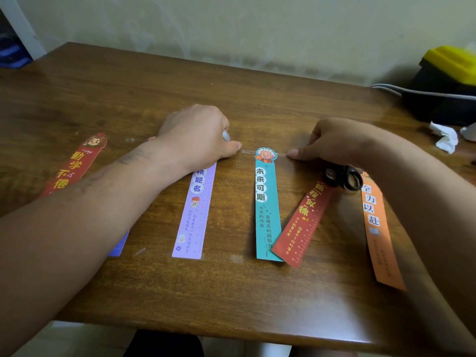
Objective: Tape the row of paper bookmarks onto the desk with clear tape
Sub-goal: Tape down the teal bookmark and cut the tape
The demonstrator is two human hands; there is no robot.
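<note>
Paper bookmarks lie in a loose row across a wooden desk (231, 292) from 9 to 3 o'clock, and a strip of clear tape (247, 151) crosses the head of the central teal bookmark (266, 202). The left hand (195, 132), at 11 o'clock, curls round a pale object, probably the tape roll (226, 136), with its thumb on one tape end. The right hand (334, 140), at 1 o'clock, presses the other end while black scissors (342, 177) hang from its curled fingers. The bookmarks look thin, light and easily nudged, and the limp, sticky tape is best held taut by its ends.

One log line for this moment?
taping teal bookmark | left hand holds tape roll | right hand holds scissors, presses tape strip
</note>
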